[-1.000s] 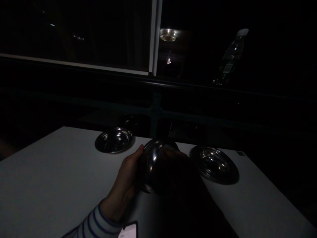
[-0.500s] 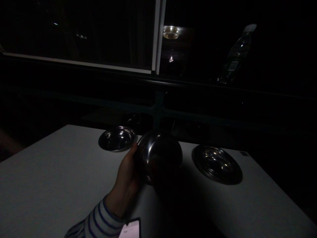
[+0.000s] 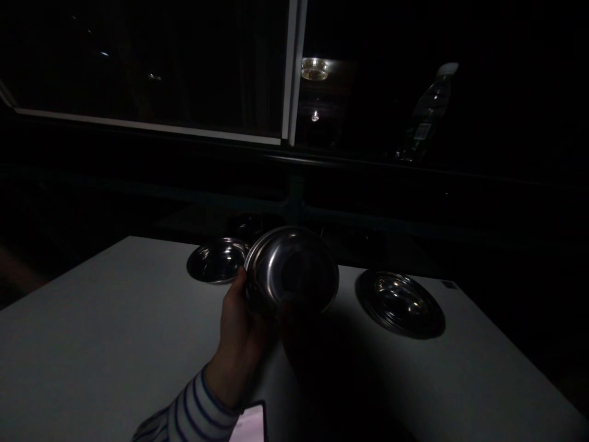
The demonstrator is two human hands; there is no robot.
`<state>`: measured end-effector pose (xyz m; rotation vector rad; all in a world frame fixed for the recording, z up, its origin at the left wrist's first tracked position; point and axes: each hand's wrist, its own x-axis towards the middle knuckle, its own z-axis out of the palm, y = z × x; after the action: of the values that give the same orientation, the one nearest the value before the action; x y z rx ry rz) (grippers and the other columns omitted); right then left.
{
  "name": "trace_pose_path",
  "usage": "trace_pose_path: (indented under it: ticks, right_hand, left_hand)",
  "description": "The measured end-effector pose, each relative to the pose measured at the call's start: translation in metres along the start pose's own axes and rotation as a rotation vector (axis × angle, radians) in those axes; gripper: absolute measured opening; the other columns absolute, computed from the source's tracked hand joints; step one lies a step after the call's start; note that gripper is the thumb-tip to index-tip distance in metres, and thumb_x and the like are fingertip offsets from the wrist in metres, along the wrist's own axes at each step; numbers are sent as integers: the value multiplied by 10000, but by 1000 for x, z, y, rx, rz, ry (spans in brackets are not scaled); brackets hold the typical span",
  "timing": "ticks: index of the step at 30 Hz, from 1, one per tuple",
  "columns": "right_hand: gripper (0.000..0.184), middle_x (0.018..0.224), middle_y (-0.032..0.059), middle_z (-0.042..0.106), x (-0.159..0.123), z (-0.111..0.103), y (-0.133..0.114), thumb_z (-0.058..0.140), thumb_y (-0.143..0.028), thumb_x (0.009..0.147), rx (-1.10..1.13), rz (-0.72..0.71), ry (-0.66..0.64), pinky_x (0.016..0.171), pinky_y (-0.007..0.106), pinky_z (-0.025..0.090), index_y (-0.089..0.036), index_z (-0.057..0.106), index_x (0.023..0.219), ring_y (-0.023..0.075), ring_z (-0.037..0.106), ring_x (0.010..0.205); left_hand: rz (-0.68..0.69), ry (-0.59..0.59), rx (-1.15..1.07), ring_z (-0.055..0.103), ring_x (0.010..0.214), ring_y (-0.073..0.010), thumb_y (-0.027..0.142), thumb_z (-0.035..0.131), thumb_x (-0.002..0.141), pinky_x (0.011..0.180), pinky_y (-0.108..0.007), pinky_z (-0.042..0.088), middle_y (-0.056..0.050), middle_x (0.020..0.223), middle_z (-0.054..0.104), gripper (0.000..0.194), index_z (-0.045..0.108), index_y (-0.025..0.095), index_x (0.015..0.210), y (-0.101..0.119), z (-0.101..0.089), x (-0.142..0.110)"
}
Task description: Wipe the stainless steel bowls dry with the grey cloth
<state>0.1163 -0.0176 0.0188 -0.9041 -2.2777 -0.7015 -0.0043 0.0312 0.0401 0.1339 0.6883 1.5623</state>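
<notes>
My left hand [image 3: 239, 325], in a striped sleeve, grips a shiny steel bowl [image 3: 269, 264] by its left rim, the thumb on the near side. The bowl is held tilted above the white table. Deep shadow covers my right hand [image 3: 289, 328], which is at the bowl's lower edge; its fingers hardly show. Behind the held bowl, to the left, another steel bowl [image 3: 214, 261] rests on the table. On the right lies a stack of steel bowls or dishes [image 3: 400, 304].
The white table [image 3: 115, 325] carries a lit phone [image 3: 251, 423] at its near edge, by my left sleeve. A clear plastic bottle [image 3: 430, 110] with a white cap stands beyond the table, before a dark window with a pale frame [image 3: 289, 73]. A blurred shape, perhaps a person's arm [image 3: 18, 270], shows at far left.
The held bowl has turned and tilted, so more of its rim catches light; my left hand keeps its grip. The view has shifted slightly. Other dishes remain in place.
</notes>
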Motion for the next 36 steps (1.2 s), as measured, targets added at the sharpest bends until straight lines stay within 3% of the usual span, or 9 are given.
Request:
trace_pose_path:
  ticks: [5,11,15,21,36]
  right_hand:
    - [358,1288,97,486,6,6,-1,519,-337,893,-27,0,-5,938,468,420,-181,502,1215,234,505,1125]
    - [372,1312,79,497,0,11,-3,517,-350,892,-39,10,10,963,401,425,-246,493,1248,205,519,1137]
    - [364,1303,97,486,5,15,-4,509,-364,896,-38,-4,22,961,454,408,-195,507,1219,226,503,1140]
    - [325,1267,87,496,3,9,7,513,-345,895,-25,-18,70,937,460,415,-190,524,1181,224,511,1107]
    - [302,1220,84,519,-1,12,15,517,-326,895,43,4,104,881,425,462,-183,529,1161,207,542,1045]
  left_hand:
    - [-174,-35,19,654,627,-186,307,484,850,586,-292,531,-75,732,694,285,632,120,1005,3,1,-4]
    - [-21,32,-56,644,625,-160,237,507,832,609,-270,531,-39,706,686,177,641,140,893,11,5,-2]
    - [-209,-14,-14,652,663,-206,342,494,833,621,-326,540,-94,764,693,285,641,117,928,12,5,-3]
    - [69,25,10,648,647,-180,237,483,842,590,-286,531,-63,729,690,208,652,117,861,21,6,1]
    - [100,10,-49,658,666,-158,203,434,873,630,-270,544,-35,717,706,244,662,135,820,23,7,2]
